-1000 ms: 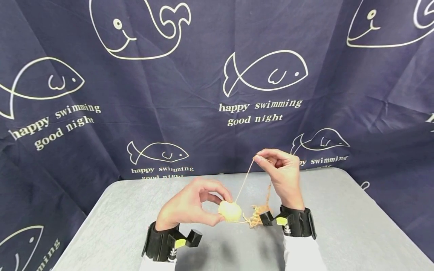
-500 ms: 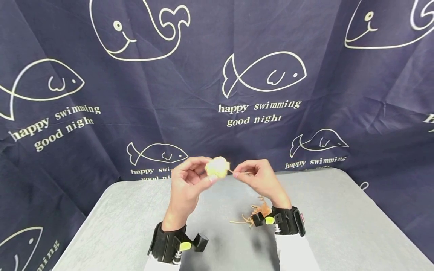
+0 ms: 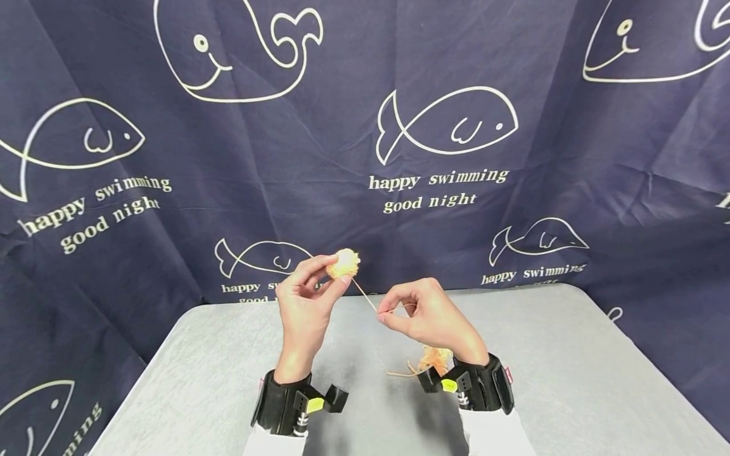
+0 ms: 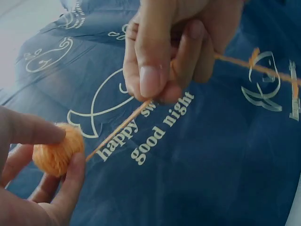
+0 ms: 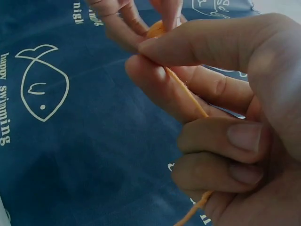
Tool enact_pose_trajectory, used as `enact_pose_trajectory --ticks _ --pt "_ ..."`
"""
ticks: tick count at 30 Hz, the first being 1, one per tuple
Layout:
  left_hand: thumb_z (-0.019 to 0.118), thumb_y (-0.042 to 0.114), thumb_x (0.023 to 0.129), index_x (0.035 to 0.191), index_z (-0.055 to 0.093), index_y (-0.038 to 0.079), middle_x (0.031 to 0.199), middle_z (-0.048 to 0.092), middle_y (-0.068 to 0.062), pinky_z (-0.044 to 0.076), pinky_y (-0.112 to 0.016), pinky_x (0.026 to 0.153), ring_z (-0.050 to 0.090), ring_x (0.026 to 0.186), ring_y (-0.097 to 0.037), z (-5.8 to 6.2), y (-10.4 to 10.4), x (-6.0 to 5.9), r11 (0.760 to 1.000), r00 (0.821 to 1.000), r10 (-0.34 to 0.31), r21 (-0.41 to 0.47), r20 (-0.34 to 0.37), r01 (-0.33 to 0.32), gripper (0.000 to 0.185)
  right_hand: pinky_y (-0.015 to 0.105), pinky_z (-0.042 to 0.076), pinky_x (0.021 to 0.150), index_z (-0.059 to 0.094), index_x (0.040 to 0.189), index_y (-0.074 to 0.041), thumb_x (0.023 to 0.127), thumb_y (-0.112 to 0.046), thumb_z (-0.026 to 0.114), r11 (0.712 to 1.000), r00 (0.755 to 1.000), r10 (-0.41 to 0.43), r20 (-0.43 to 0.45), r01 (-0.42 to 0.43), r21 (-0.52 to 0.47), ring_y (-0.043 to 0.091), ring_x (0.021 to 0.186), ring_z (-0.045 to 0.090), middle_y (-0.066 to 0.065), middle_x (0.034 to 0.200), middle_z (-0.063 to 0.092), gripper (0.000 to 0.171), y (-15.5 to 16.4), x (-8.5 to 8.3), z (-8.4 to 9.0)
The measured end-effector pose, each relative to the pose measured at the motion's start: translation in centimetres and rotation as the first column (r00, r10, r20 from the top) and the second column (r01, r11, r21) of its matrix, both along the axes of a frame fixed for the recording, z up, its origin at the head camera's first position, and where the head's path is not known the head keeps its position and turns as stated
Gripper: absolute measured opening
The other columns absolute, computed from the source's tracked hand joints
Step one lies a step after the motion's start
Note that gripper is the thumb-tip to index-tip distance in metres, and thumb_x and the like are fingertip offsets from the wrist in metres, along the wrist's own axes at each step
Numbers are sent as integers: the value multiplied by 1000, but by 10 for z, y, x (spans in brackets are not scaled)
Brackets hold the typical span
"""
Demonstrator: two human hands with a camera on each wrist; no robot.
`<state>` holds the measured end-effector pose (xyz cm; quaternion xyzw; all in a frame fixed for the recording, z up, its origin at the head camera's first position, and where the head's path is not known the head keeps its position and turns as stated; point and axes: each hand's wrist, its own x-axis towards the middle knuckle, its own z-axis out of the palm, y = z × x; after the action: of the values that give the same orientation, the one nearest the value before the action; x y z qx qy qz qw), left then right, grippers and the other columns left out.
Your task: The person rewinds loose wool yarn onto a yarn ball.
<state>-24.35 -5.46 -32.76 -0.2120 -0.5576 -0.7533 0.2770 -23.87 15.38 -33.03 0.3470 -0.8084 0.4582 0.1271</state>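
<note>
- While your left hand (image 3: 308, 294) holds the small yarn ball (image 3: 343, 263) up above the surface (image 3: 570, 367), its grip is a fingertip pinch: thumb below, fingers on top, so the ball sits exposed and the strand can meet it freely.
- Your right hand (image 3: 424, 320), lower and to the right of the ball, pinches the strand (image 3: 364, 296) between thumb and forefinger, which draws it into a straight line running down from the ball.
- Behind that pinch the yarn passes through your curled right fingers and falls to the loose tangle (image 3: 433, 360) on the surface, just beside your right wrist mount (image 3: 467, 387); the slack lies there, apart from the taut part.
- The left wrist view shows what the head view cannot: the strand (image 4: 120, 129) meets the ball (image 4: 57, 150) at its side, and the thumb tip presses on it.
- The right wrist view shows the strand (image 5: 186, 92) running along your forefinger and out under the lower fingers, while the ball is mostly hidden there.
- Only the head view shows the tangle and the whale-print cloth (image 3: 171, 158) behind the ball.
</note>
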Motion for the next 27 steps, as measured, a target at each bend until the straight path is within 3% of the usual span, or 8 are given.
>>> enact_pose_trajectory --ticks 5,10,15,17,19,21,24,27 --pt "73 -22 76 105 70 -11 104 72 -12 61 -28 80 73 90 -18 -1 4 -1 994 998 -32 109 50 26 31 21 32 43 76 82 -23 80 -3 81 1000 1000 -11 -8 11 4 4 47 37 -17 72 67 20 0 3 2" --pt "74 -20 76 104 67 -16 102 74 -10 60 -25 77 72 90 -16 -3 7 -3 996 999 12 91 41 -16 30 20 31 43 76 81 -22 79 -2 81 1000 999 1 -40 0 10 3 47 36 -17 68 63 21 -2 6 3" --pt "79 -15 75 104 68 -12 102 72 -16 61 -27 77 71 88 -15 -10 8 -6 988 989 149 -52 12 -148 31 20 32 43 76 80 -22 78 -2 80 1000 999 3 -48 -2 24 1 47 36 -19 66 60 20 -5 8 5" --pt "81 -12 74 102 70 -7 101 73 -16 62 -28 76 71 86 -16 -14 6 -9 968 980 198 -149 -34 -201 31 20 31 43 76 80 -22 78 -2 80 1000 998 2 -55 -1 19 1 46 36 -19 67 61 20 -5 10 7" --pt "83 -10 72 100 73 -3 98 74 -13 62 -29 76 71 84 -19 -18 4 -11 942 978 195 -264 -70 -207 30 20 30 42 76 81 -21 79 -2 80 1000 997 4 -72 -5 -9 2 46 35 -18 66 61 20 -4 12 8" --pt "82 -9 71 97 74 0 95 74 -10 62 -31 76 73 81 -21 -21 0 -12 912 988 136 -378 -78 -156 29 20 28 41 77 82 -20 80 -2 80 998 996 9 -85 -15 -67 3 44 33 -15 62 57 18 -1 12 9" --pt "79 -11 70 96 75 1 93 74 -7 62 -32 77 73 81 -21 -20 -6 -9 844 1000 -19 -536 -3 15 29 21 24 37 77 86 -14 82 1 79 976 996 27 -85 -45 -213 6 42 31 -8 59 54 15 6 11 10" --pt "79 -12 69 95 75 4 93 73 -5 62 -32 80 71 85 -19 -17 -9 -5 749 975 -204 -628 88 213 31 24 22 37 76 88 -5 82 8 77 922 998 48 -49 -63 -382 10 43 30 -2 59 53 15 14 8 9"
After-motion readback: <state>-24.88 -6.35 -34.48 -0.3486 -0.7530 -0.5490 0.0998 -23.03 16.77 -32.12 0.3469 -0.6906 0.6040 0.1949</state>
